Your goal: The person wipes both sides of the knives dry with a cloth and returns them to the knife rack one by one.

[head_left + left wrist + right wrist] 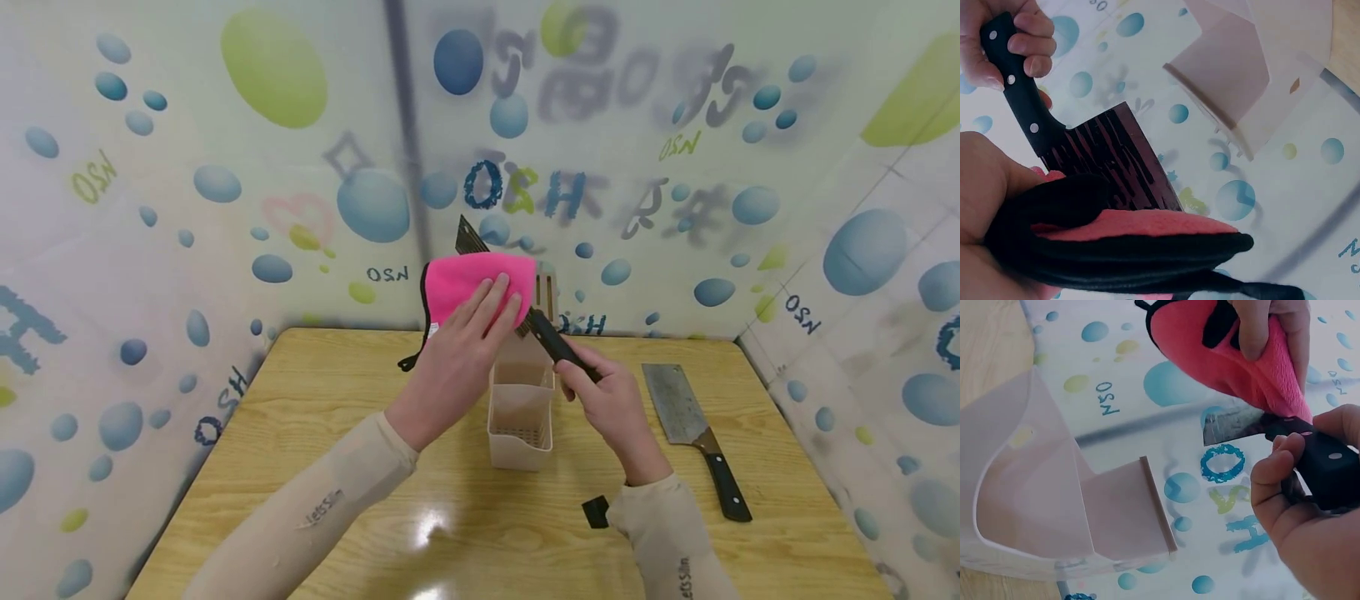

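Note:
My right hand (611,400) grips the black riveted handle of a kitchen knife (557,340), held up in front of the wall. The dark, streaked blade (1124,156) slants up to the left. Folded over it is a pink cloth (457,279) with black trim and a loop. My left hand (461,358) holds this cloth, its fingers lying across the outside and the folded edge tucked by the thumb in the left wrist view. The cloth hides the middle of the blade; the far end sticks out above it.
Below the hands, a pale tiered knife holder (519,454) stands on the wooden table (337,475), with a slatted part at its back. A cleaver (678,408) lies at the right, its black handle toward me. Near the right sleeve lies a small black piece (596,512). Patterned walls enclose the table.

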Motion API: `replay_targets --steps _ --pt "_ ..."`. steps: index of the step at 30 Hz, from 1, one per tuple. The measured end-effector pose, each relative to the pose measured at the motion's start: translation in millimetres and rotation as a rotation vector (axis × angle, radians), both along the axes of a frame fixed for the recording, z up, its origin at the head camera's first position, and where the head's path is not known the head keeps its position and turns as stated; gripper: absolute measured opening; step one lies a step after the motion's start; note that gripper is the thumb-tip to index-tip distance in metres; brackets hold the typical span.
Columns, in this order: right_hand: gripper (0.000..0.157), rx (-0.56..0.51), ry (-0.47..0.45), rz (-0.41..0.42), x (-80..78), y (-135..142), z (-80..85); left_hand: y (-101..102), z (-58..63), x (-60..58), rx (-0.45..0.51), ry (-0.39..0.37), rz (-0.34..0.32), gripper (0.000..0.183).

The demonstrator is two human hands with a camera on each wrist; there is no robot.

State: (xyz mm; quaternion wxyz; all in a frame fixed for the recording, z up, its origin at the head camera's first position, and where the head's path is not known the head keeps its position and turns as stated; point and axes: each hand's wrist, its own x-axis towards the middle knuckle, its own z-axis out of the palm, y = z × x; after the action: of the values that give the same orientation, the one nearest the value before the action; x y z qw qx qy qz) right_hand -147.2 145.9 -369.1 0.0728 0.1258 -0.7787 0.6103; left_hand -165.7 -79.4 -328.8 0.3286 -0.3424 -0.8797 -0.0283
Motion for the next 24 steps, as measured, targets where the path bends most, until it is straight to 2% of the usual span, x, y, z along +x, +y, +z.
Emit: replay_targets --steps 7,13,24 --pt "0.032 -0.029 -0.031 0.001 -0.4 0.2 2.0 0.2 3.7 2.2 0.006 0.024 -0.004 0.058" --pt "0.018 0.082 0.007 -0.029 1.1 -1.7 0.9 3.0 4.4 5.2 -0.009 0.017 -0.032 0.062" --pt "0.026 0.123 0.092 -0.046 0.6 -1.2 -2.5 7.3 -1.6 9.9 -0.052 0.003 -0.052 0.062"
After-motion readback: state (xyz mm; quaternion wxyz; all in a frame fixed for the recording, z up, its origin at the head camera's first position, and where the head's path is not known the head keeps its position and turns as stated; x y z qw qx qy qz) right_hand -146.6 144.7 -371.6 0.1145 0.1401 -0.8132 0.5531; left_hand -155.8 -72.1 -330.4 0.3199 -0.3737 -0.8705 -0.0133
